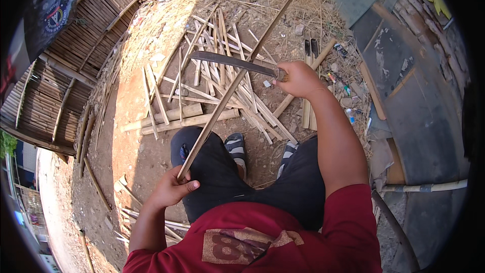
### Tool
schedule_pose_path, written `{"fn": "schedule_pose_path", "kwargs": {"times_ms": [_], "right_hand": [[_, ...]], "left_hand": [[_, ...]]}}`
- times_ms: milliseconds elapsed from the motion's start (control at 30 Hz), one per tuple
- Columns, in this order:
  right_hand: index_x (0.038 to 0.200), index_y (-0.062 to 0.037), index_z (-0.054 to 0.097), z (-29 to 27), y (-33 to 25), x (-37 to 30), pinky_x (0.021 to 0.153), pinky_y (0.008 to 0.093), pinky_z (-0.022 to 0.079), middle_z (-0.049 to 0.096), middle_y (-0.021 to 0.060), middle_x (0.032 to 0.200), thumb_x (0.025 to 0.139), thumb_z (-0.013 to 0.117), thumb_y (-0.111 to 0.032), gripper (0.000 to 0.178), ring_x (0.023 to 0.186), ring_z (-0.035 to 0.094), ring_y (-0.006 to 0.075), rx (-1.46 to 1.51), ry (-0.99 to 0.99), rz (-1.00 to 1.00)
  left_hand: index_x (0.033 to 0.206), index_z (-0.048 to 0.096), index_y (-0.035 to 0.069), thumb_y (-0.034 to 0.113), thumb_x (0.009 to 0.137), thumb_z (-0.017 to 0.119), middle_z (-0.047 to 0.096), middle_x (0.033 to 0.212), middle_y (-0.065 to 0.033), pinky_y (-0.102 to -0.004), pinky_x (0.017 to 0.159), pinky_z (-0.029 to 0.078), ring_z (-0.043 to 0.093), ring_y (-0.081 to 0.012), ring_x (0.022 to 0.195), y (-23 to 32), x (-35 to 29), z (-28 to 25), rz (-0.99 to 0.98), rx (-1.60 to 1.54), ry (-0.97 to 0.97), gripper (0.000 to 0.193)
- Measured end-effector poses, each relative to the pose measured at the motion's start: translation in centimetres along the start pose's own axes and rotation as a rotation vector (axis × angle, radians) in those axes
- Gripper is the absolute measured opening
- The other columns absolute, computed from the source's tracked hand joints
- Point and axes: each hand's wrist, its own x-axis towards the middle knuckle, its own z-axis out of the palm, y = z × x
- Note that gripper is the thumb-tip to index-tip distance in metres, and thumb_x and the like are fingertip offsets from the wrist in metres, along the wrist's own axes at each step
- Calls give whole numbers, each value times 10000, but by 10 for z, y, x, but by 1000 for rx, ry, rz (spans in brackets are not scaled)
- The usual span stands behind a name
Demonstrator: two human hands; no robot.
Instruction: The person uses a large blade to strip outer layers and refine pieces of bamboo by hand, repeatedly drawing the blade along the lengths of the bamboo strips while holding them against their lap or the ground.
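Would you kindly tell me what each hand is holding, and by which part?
The left hand grips a long bamboo strip near its lower end; the right hand holds a large knife by its handle.

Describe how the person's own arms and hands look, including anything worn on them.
Short dark-red sleeves leave both forearms bare. The left hand and right hand are ungloved; a thin line at the right wrist may be a cord.

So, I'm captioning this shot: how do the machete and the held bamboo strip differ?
The machete looks dark and curved; the bamboo strip is brown and nearly straight. The bamboo strip looks longer than the machete. The right hand grips the machete, while the left hand holds the bamboo strip near its lower end. Both are long and narrow.
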Motion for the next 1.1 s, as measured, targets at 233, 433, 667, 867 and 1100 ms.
{"fn": "schedule_pose_path", "kwargs": {"times_ms": [233,433,667,867,1100], "right_hand": [[1028,-115,726,39,-22,3,818,499,551,719,192,929,792,759,-285,293,934,692,386,-62,-127,-207],[982,-131,715,62,-43,5,794,511,552,716,193,896,757,688,-214,241,908,694,403,-241,-205,-257],[1163,-50,694,57,27,28,867,457,556,721,222,1015,822,760,-241,396,959,698,390,38,32,234],[1161,-33,694,46,-2,13,803,444,546,719,238,943,827,796,-299,439,897,711,380,53,50,-128],[1072,-121,720,33,-16,11,810,496,545,709,193,930,783,772,-236,316,922,679,409,112,-67,-135]], "left_hand": [[813,511,89,522,1070,460,453,673,70,-241,542,342,400,-38,608,-45,-26,-1,-78,17,14,505],[818,506,85,490,1089,422,442,642,64,-247,516,330,392,-42,580,-67,-43,0,-131,-17,26,494],[853,533,58,496,1086,420,467,648,47,-267,526,361,425,-68,582,-88,-60,-14,-147,112,93,509],[865,539,47,485,1086,432,468,691,41,-271,566,370,415,-75,640,-69,-52,-10,-89,44,100,502],[861,518,70,469,1095,416,471,674,44,-254,539,361,419,-60,601,-48,-39,-10,22,43,25,474]]}}
